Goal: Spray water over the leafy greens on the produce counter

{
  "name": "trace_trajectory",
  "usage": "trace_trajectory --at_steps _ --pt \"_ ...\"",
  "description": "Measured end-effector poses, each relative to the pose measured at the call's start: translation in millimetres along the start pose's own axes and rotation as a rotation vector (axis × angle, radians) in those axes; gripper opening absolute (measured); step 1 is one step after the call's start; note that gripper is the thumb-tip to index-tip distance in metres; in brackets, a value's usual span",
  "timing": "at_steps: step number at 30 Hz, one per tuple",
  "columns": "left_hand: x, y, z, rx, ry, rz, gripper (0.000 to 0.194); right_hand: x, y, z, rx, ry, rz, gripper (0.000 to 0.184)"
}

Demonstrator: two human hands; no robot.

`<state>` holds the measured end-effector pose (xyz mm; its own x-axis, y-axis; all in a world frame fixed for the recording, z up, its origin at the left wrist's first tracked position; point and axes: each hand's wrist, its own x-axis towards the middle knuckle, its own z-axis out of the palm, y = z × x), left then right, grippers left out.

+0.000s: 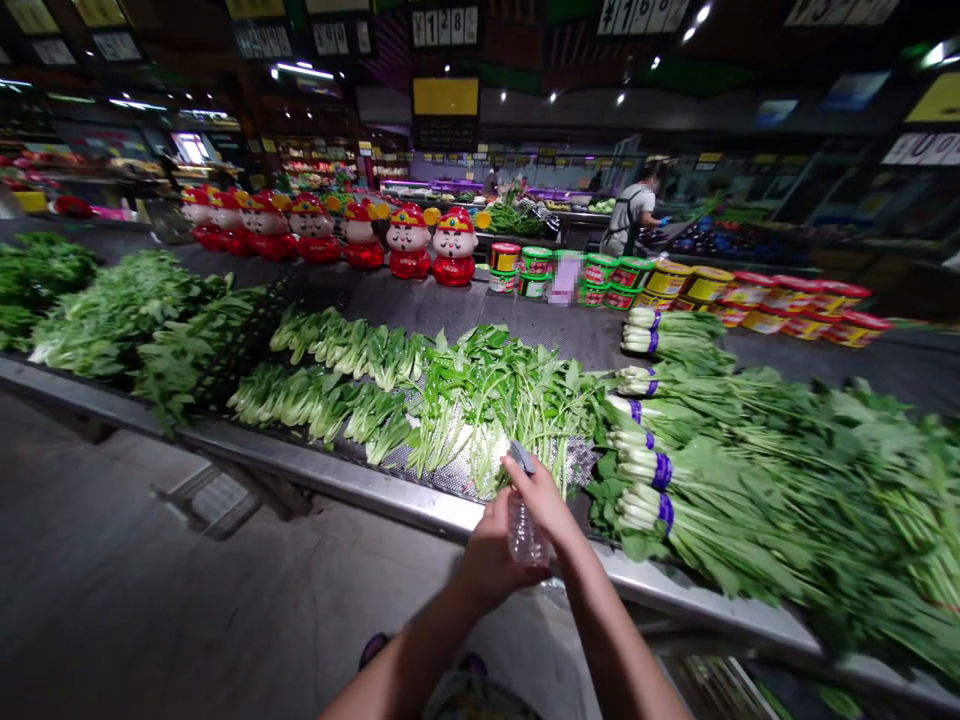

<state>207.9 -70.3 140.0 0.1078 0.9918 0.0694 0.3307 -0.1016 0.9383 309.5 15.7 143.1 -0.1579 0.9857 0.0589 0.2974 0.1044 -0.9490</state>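
Observation:
My left hand (489, 558) is wrapped round the body of a small clear plastic spray bottle (525, 535) held upright at the near edge of a vegetable stand. My right hand (541, 497) is closed over the bottle's top, fingers on the grey spray head (521, 457). The bottle sits just in front of a loose pile of leafy greens with pale stems (495, 400) lying on a perforated metal shelf (465, 470).
Bundles of greens with purple bands (660, 470) lie to the right, bok choy (337, 375) and darker leafy piles (120, 310) to the left. Red figurines (409, 242) and coloured tubs (675, 280) line the back. A person in an apron (631, 215) stands far behind. Grey floor (150, 600) lies left.

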Motion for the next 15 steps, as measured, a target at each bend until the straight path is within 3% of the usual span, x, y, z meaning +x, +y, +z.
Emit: trace_trajectory --at_steps 4,8,15 --pt "15.2 12.1 -10.3 0.016 -0.017 -0.027 0.102 16.7 -10.4 -7.2 0.015 0.032 -0.035 0.045" --pt "27.9 22.3 -18.0 -0.012 -0.059 0.048 0.098 29.1 -18.9 -13.0 -0.016 0.084 -0.082 0.044" --pt "38.1 25.7 -22.0 -0.035 -0.113 0.072 0.099 34.7 -22.6 -16.3 -0.103 0.146 -0.068 0.039"
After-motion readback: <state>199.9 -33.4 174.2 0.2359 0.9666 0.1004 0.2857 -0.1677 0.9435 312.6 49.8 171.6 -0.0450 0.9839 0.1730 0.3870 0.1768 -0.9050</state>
